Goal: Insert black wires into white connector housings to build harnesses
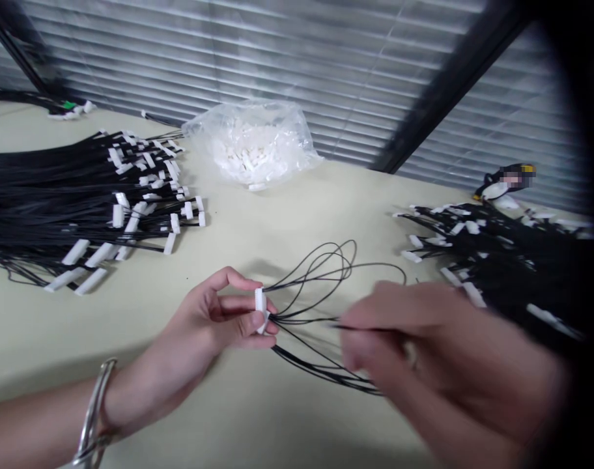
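Between the thumb and fingers of my left hand point(228, 316) is a white connector point(260, 306), held near the middle of the view. Thin black wires point(321, 296) run from it to the right, some of them looping upward and others passing below my right hand point(424, 352). My right hand is closed, with thumb and forefinger pinched on a black wire point(358, 327); motion blurs it. Its other fingers are partly hidden.
A large bundle of black cables with white connectors point(131, 215) lies at the left. Behind sits a clear plastic bag of white parts point(253, 143). More black cables point(512, 247) lie at the right, near a small black and yellow item point(507, 182). Window blinds stand behind the table point(297, 221).
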Demonstrator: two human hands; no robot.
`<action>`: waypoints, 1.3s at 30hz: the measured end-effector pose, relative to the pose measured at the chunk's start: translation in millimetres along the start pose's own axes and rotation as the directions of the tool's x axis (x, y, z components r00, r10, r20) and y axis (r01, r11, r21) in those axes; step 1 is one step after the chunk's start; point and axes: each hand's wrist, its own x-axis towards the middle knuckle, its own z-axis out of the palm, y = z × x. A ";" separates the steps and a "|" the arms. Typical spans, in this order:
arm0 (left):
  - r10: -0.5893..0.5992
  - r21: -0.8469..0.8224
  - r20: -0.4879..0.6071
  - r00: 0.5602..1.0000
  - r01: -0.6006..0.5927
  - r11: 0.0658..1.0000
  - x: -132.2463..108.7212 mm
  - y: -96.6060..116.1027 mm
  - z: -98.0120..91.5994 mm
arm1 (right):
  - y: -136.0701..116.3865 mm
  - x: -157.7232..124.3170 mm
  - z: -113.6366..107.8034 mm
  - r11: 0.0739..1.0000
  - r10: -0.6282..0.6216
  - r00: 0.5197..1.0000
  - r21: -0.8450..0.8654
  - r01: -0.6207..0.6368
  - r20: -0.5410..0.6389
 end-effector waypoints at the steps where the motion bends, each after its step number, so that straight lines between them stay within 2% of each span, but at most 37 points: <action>1: -0.003 0.000 0.015 1.000 0.003 1.000 -0.3 0.1 0.1 | -2.2 1.4 7.5 0.996 -0.048 0.999 0.078 0.048 0.005; 2: -0.005 -0.001 0.030 1.000 0.005 1.000 -0.4 0.2 0.2 | -2.4 2.7 15.2 0.990 -0.085 0.996 0.109 0.085 0.002; 4: -0.014 0.006 0.055 0.998 0.014 1.000 -0.1 0.4 0.3 | 1.6 4.9 28.6 0.991 -0.077 0.997 0.114 0.075 0.008; 7: -0.034 0.035 0.070 0.997 0.032 0.999 0.7 1.0 0.4 | 9.9 6.0 37.1 0.997 -0.019 1.000 0.077 0.017 0.022; 9: -0.037 0.051 0.072 0.997 0.033 0.998 0.4 1.2 0.5 | 12.9 5.5 36.9 0.997 -0.027 0.999 0.068 0.024 0.047; 14: -0.051 0.063 0.075 0.996 0.047 0.997 -1.0 1.1 0.8 | 15.0 3.0 37.1 0.986 -0.165 0.984 0.019 0.164 0.072; 22: -0.031 0.072 0.100 0.995 0.024 0.997 0.7 -1.5 -0.1 | 18.1 -2.7 41.2 0.974 -0.212 0.977 -0.073 0.213 0.020; 28: -0.037 0.054 0.083 0.996 0.032 0.998 -0.8 -2.3 -1.2 | 17.8 -4.0 41.2 0.967 -0.244 0.970 -0.078 0.242 -0.019; 35: -0.014 0.005 0.060 0.998 0.014 1.000 1.8 -3.4 0.2 | 16.4 -4.3 38.6 0.939 -0.307 0.951 -0.155 0.308 0.025; 39: -0.019 0.030 0.030 0.999 0.018 0.999 2.4 -4.7 0.3 | 17.8 -5.6 41.3 0.915 -0.351 0.936 -0.207 0.346 0.014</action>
